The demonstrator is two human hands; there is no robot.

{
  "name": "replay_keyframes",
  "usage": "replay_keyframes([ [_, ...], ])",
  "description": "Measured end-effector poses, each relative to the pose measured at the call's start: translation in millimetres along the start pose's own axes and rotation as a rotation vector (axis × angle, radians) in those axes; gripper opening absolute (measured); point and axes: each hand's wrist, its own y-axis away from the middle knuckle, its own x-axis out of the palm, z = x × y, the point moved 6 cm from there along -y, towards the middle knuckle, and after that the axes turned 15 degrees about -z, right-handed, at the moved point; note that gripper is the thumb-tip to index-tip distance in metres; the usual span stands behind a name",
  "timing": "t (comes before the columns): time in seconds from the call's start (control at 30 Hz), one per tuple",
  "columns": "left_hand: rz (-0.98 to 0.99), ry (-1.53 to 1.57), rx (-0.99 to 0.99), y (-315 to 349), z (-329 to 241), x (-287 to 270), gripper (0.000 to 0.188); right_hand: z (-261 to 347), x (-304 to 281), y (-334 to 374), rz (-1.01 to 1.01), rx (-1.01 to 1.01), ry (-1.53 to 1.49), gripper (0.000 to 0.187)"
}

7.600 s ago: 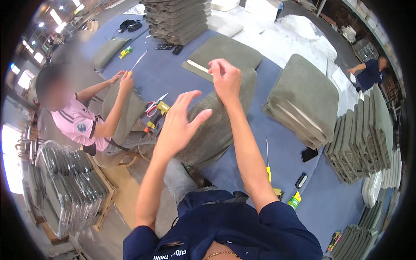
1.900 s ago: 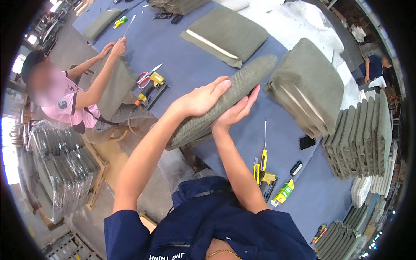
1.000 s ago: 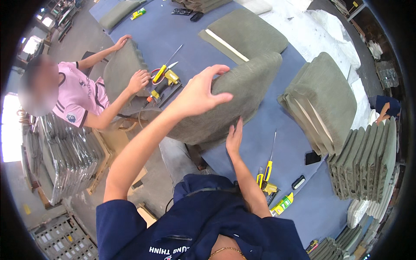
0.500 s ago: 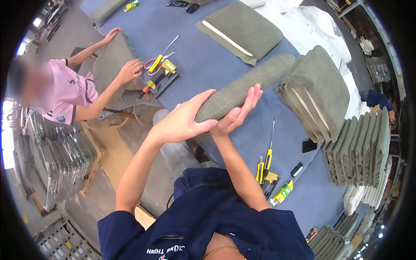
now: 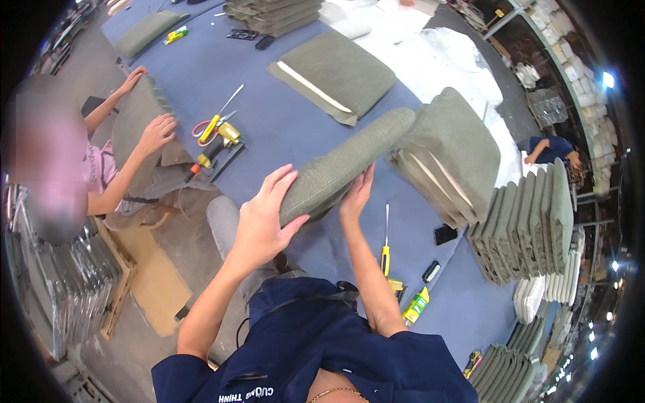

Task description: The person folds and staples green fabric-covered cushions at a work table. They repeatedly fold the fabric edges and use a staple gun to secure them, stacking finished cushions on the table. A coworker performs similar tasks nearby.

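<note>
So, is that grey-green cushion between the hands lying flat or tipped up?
Tipped up: the cushion shows its narrow edge, with the left hand at its near end and the right hand against its right side.

Navy shirt (image 5: 316,356) at six o'clock, short-sleeved, with white lettering (image 5: 246,395) toward seven; gold chain (image 5: 338,391) at six; grey trousers (image 5: 222,217) at nine; thin black cord (image 5: 237,332) at seven.

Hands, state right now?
Left hand: closed on the cushion, holding its near end.
Right hand: at the cushion's right side; fingers partly hidden, can't tell if closed.
</note>
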Motion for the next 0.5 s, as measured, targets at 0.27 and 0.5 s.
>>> replay_keyframes([
  [0.27,0.035,0.084,-0.070,33.9,-21.1,8.9,0.075,16.7,-42.9,-163.2,-0.100,0.171,-0.213,0.056],
  [0.5,0.109,0.196,-0.200,66.6,5.1,-53.5,0.084,-97.3,-43.5,-161.4,-0.119,0.253,-0.254,0.057],
])
